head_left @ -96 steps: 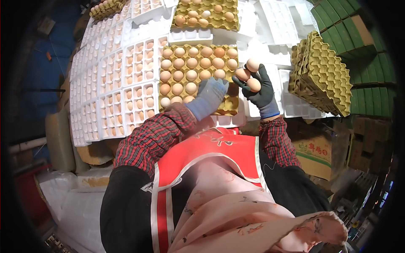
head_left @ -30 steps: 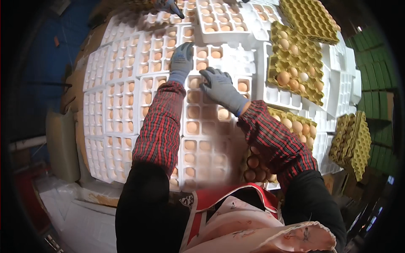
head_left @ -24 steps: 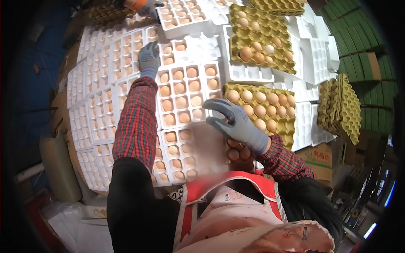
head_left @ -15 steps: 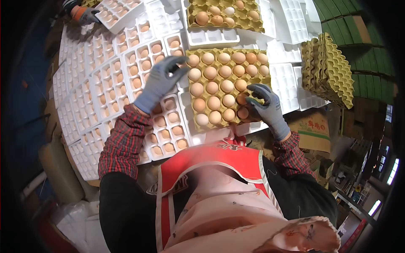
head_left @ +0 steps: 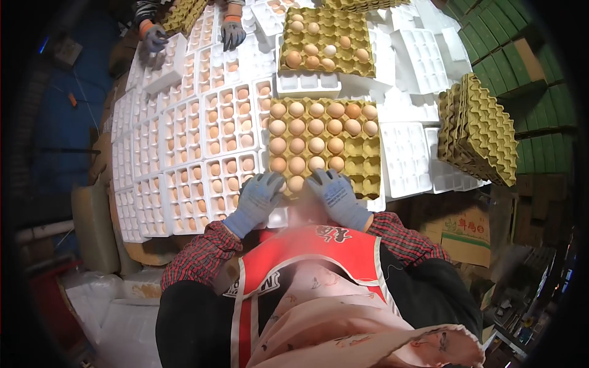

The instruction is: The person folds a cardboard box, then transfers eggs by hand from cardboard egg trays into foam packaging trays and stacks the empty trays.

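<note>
A yellow-brown egg tray (head_left: 366, 150) lies in front of me, filled with eggs (head_left: 316, 127) except for bare cups at its near right. At the near edge, my left hand (head_left: 261, 199), in a grey-blue glove, has its fingers curled round an egg (head_left: 281, 185) at the front left corner. My right hand (head_left: 337, 197), gloved the same way, curls over the front row, its fingertips closed on an egg that they mostly hide. One egg (head_left: 295, 184) shows between the two hands. White foam trays (head_left: 204, 129) with eggs in their cups stand to the left.
Behind is another egg tray (head_left: 359, 46) with several eggs. White foam trays (head_left: 405, 156) and a stack of egg trays (head_left: 481, 132) are on the right. A co-worker's gloved hands (head_left: 233, 34) work at the far left, one at a foam tray (head_left: 165, 64). A cardboard box (head_left: 460, 230) sits below right.
Both my hands have moved from the tray's sides to its near edge, closer together, and their fingers have closed. The view has shifted, and a co-worker's second hand now shows.
</note>
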Demonstrator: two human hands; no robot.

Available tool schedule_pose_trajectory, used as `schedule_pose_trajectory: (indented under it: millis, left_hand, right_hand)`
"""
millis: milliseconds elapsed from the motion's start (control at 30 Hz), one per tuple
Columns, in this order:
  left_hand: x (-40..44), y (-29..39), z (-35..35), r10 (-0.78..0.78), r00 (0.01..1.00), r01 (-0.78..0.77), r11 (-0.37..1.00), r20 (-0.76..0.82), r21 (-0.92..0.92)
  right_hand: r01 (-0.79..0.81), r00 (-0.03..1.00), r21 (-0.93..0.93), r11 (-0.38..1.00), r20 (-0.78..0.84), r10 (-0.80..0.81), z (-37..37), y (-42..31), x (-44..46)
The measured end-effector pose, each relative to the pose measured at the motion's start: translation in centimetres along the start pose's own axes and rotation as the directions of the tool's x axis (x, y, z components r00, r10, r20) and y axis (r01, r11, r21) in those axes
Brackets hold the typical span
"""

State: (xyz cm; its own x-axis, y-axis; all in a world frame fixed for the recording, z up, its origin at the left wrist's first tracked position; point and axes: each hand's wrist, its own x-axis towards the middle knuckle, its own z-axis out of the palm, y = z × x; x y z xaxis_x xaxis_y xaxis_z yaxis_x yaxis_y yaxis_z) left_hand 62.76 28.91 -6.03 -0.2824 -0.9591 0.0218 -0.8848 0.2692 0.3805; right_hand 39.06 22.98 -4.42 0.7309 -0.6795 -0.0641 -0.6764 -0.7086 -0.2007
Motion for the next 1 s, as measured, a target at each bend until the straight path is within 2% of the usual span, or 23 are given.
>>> schedule_pose_trajectory:
  millis: [100, 133, 167, 200, 233, 267, 300, 333, 400, 433, 467, 533, 600, 633, 667, 733, 767, 800, 833, 867, 933, 967, 1000]
  left_hand:
    - [0.1, -1.0, -0.5, -0.005, 0.998, -0.009, 0.981, -0.070, -0.192]
    - [-0.1, -1.4, -0.3, -0.114, 0.988, 0.055, 0.891, -0.105, -0.450]
    - [-0.3, -1.7, 0.2, -0.224, 0.969, 0.095, 0.729, -0.106, -0.678]
    - [-0.6, -2.1, 0.5, -0.328, 0.942, 0.109, 0.507, -0.074, -0.855]
    - [-0.5, -2.7, 0.5, -0.356, 0.934, 0.148, 0.295, 0.035, -0.944]
    - [-0.3, -2.5, 0.7, -0.328, 0.941, 0.165, 0.241, 0.080, -0.956]
    - [0.5, -1.5, 0.0, -0.225, 0.974, 0.135, 0.606, -0.006, -0.784]
    - [1.0, 0.3, -0.8, -0.086, 0.995, 0.055, 0.870, -0.041, -0.490]
    - [1.3, 3.7, -0.4, -0.051, 0.996, 0.056, 0.996, 0.072, -0.071]
    - [1.2, 3.8, 1.8, 0.004, 0.997, -0.014, 0.989, 0.073, 0.146]
    - [0.8, 3.1, 3.0, 0.089, 0.996, -0.084, 0.975, -0.019, 0.206]
    - [0.3, 1.6, 5.0, 0.281, 0.943, -0.207, 0.915, -0.178, 0.346]
    - [1.4, 1.2, 5.2, 0.148, 0.985, -0.131, 0.976, -0.091, 0.173]
    - [1.7, 2.1, 2.8, 0.080, 0.995, -0.077, 0.996, -0.052, 0.053]
    - [1.8, 2.5, 1.5, 0.017, 1.000, -0.017, 0.998, -0.001, -0.067]
    - [1.6, 1.9, 2.2, 0.056, 0.994, -0.070, 0.985, -0.089, -0.156]
    - [1.8, 1.6, 1.9, 0.048, 0.992, -0.073, 0.972, -0.115, -0.223]
    - [1.9, 1.2, 1.6, 0.039, 0.989, -0.079, 0.955, -0.144, -0.285]
    - [1.8, 0.8, 1.7, 0.039, 0.991, -0.073, 0.960, -0.128, -0.269]
    - [2.0, 0.7, 1.3, 0.067, 0.993, -0.086, 0.974, -0.099, -0.212]
    - [1.9, 1.5, 0.8, 0.117, 0.993, -0.118, 0.986, -0.017, -0.114]
    - [2.1, 2.0, 0.8, 0.093, 0.993, -0.090, 0.995, 0.073, -0.052]
    - [2.3, 1.8, 0.8, 0.083, 0.996, -0.078, 0.989, 0.037, -0.126]
  right_hand:
    - [-0.007, 0.999, -0.022, 1.000, 0.044, 0.008, 0.9, -0.1, 1.0]
    - [0.036, 0.999, 0.075, 0.997, -0.021, -0.034, 0.7, 0.3, 1.0]
    - [0.080, 0.994, 0.173, 0.982, -0.085, -0.066, 0.5, 1.5, 0.8]
    - [0.123, 0.985, 0.270, 0.955, -0.147, -0.085, 0.3, 2.5, 0.7]
    - [0.096, 0.980, 0.500, 0.861, -0.200, 0.006, -0.4, 3.2, 0.6]
    - [0.072, 0.971, 0.701, 0.710, -0.211, 0.109, -1.0, 4.0, 0.5]
    - [-0.007, 0.963, 0.888, 0.459, -0.117, 0.241, -0.9, 4.9, 0.5]
    - [-0.074, 0.939, 0.984, 0.164, 0.013, 0.344, -0.7, 5.6, 0.8]
    - [0.076, 0.963, 0.764, 0.640, -0.224, 0.153, -1.6, 6.0, 2.6]
    - [0.029, 0.985, 0.564, 0.825, -0.157, 0.072, -2.0, 5.3, 3.3]
    - [0.004, 0.992, 0.291, 0.957, -0.120, 0.032, -2.7, 3.6, 3.7]
    - [-0.089, 0.994, -0.100, 0.991, 0.053, 0.094, -0.7, 2.0, 4.9]
    - [-0.067, 0.998, -0.028, 0.997, -0.012, 0.067, 0.0, 2.6, 5.1]
    - [-0.054, 0.998, 0.010, 0.998, -0.033, 0.054, 0.1, 3.0, 4.9]
    - [-0.033, 0.996, 0.183, 0.983, -0.076, 0.047, -0.3, 3.7, 4.8]
    - [0.026, 0.988, 0.514, 0.857, -0.146, 0.057, -0.9, 5.2, 4.1]
    - [0.064, 0.966, 0.799, 0.597, -0.199, 0.163, -0.4, 5.7, 4.1]
    - [-0.141, 0.960, 0.914, 0.381, 0.032, 0.279, -1.0, 7.1, 3.2]
    - [-0.079, 0.949, 0.996, 0.033, 0.065, 0.310, -1.8, 7.9, 2.7]
    - [-0.002, 0.939, 0.949, -0.316, 0.111, 0.326, -3.0, 7.9, 2.7]
    - [0.041, 0.947, 0.839, -0.543, 0.142, 0.290, -5.8, 6.9, 2.8]
    - [0.030, 0.948, 0.878, -0.477, 0.126, 0.291, -6.0, 6.9, 3.5]
    - [-0.053, 0.962, 0.995, -0.086, 0.074, 0.264, -5.1, 8.6, 4.6]
